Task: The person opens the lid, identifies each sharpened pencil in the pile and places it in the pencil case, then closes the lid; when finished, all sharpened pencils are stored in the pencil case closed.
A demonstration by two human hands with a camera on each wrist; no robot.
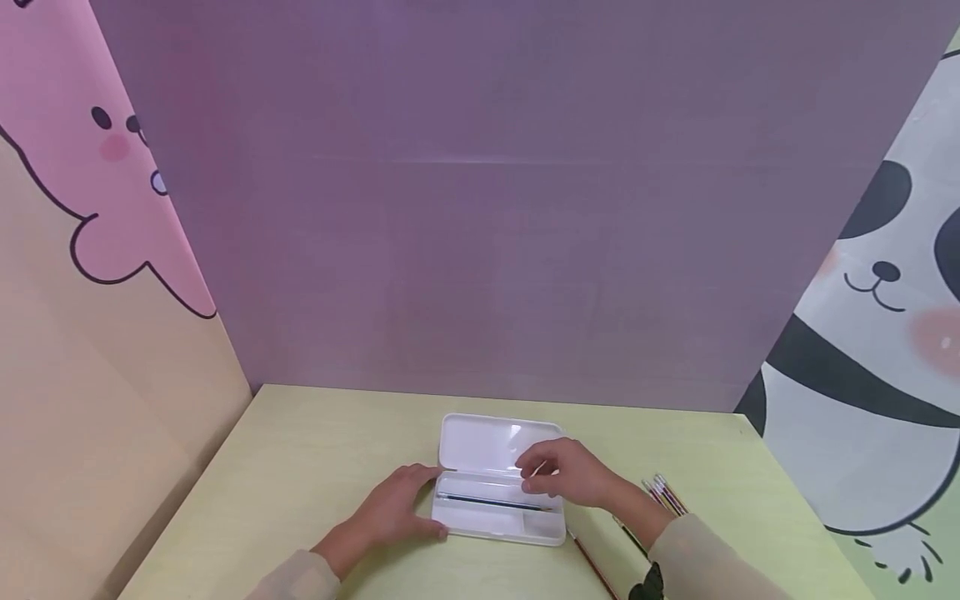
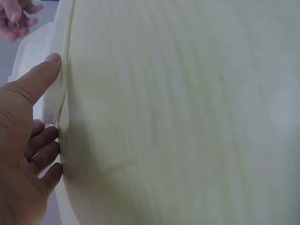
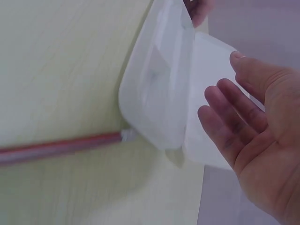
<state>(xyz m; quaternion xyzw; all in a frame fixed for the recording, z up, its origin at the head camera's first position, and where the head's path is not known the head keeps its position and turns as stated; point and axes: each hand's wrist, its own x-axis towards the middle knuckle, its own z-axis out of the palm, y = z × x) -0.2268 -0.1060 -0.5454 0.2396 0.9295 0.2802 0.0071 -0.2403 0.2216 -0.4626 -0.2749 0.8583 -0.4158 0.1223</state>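
A white plastic pencil case [image 1: 498, 527] lies on the table with its lid [image 1: 480, 442] folded back. Inside it rests a dark pencil [image 1: 495, 502], lengthwise. My left hand [image 1: 397, 504] holds the case by its left end, thumb along the front wall and index finger at the rear corner. In the left wrist view, that thumb [image 2: 44, 75] lies against the wall. Above the right part of the case hovers my right hand [image 1: 562, 471], fingers loosely bent. Nothing shows in its grasp in the right wrist view.
A red pencil [image 1: 591, 562] lies at the case's front right corner, its silver end towards the case. Several pencils [image 1: 667, 493] sit partly behind the right forearm, and a dark green one [image 1: 630, 535] lies nearer. A purple panel [image 1: 480, 250] stands behind the table.
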